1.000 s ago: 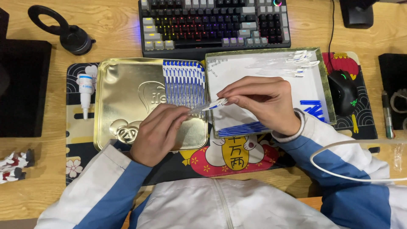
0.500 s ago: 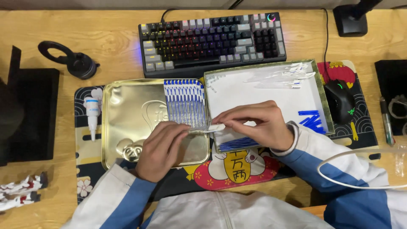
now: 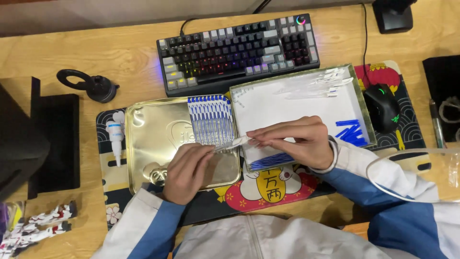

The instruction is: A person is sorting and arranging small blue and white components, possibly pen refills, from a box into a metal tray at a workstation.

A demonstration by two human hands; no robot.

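- The left hand rests over the lower part of a shallow gold metal tin, fingers curled and pinching one end of a thin clear-and-blue pen piece.
- The right hand hovers over the front edge of a white-lined tray, fingertips closed on the other end of the same piece (so it bridges the gap between the two hands, slightly tilted, its higher end toward 2 o'clock).
- Just above the left hand, at 12 o'clock from it, a neat row of blue-and-white pens lies side by side in the tin.
- Inside the tray, clear tubes are heaped at its 1 o'clock corner, and loose blue caps lie at its 4 o'clock side.
- More blue pieces are bundled at the tray's front edge, directly below the right hand.
- A keyboard sits at 12 o'clock of both containers; a black mouse lies at 3 o'clock of the tray.
- A small white bottle lies at 9 o'clock of the tin.
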